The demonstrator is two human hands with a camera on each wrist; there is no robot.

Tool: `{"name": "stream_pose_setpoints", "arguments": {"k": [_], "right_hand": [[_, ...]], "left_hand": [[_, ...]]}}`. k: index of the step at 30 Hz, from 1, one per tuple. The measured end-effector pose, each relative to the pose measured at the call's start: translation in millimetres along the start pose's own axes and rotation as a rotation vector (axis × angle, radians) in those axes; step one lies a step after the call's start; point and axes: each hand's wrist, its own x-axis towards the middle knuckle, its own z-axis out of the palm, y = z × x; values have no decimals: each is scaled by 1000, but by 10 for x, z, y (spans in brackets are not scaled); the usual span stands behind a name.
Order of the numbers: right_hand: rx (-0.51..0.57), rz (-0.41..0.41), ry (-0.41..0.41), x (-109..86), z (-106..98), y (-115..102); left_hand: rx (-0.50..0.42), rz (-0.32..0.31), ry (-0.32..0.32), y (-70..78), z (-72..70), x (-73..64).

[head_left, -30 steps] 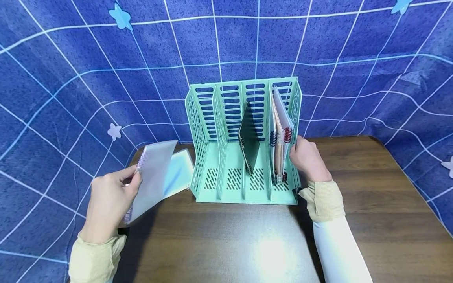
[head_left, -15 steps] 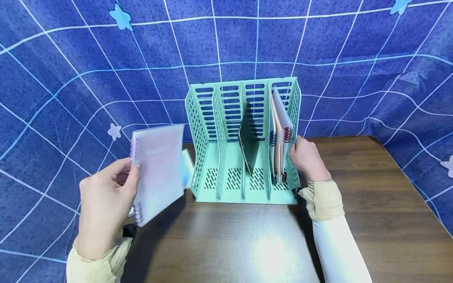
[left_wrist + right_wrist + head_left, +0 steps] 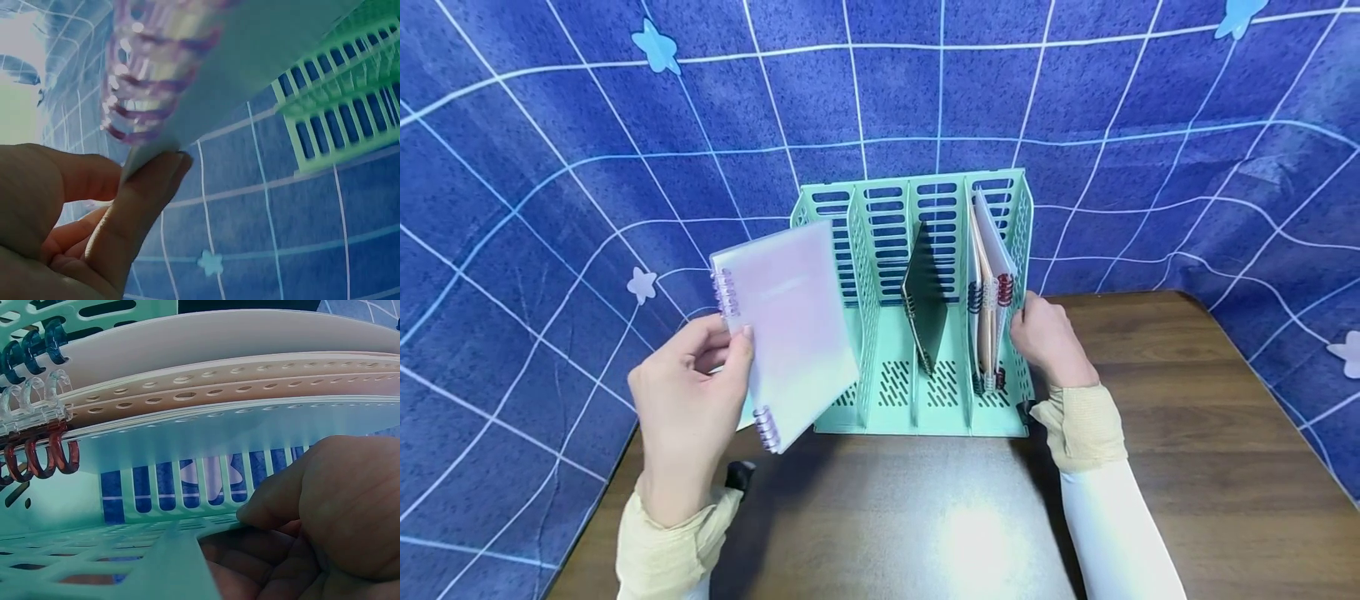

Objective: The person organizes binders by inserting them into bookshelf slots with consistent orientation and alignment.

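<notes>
My left hand (image 3: pixel 692 392) pinches a translucent ring-bound notebook (image 3: pixel 793 333) by its spine edge, between thumb and fingers. Its purple rings (image 3: pixel 150 81) show close up in the left wrist view. The notebook is raised and tilted, overlapping the leftmost slot of a mint-green file rack (image 3: pixel 891 417) in the head view. At the rack's right side, my right hand (image 3: pixel 1051 340) grips the outer side wall (image 3: pixel 169 556), thumb inside and fingers outside. Several ring-bound notebooks (image 3: pixel 988 292) stand in the rightmost slot, with blue, clear and red rings. A black notebook (image 3: pixel 928 300) leans further left in the rack.
The rack stands on a brown wooden table (image 3: pixel 880 517) near a blue grid-patterned cloth (image 3: pixel 880 92) with star shapes. Behind the left hand and raised notebook, part of a pale blue item (image 3: pixel 746 414) shows on the table.
The left hand has brought the notebook up and to the right, turning its cover toward the head camera, so it now covers part of the rack. The right hand keeps its hold.
</notes>
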Motion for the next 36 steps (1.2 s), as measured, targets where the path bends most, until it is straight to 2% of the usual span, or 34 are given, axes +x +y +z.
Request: {"name": "stream_pose_setpoints", "arguments": {"k": [7,13,24,28,36], "right_hand": [[-5,12,-8,3,3,-5],[-5,7,2,3,7,-7],[-3,-10,15,-11,0,-15],[-2,-12,11,-7,2,-20],[-3,-4,9,-7,10,-11]], "left_hand": [[-166,1,0,153,241,-67],[-257,0,-14,233,488,-81],[-260,98,1,254,993,-113],[-252,103,19,227,1174,-147],[-305,114,75,170,1508,-228]]}}
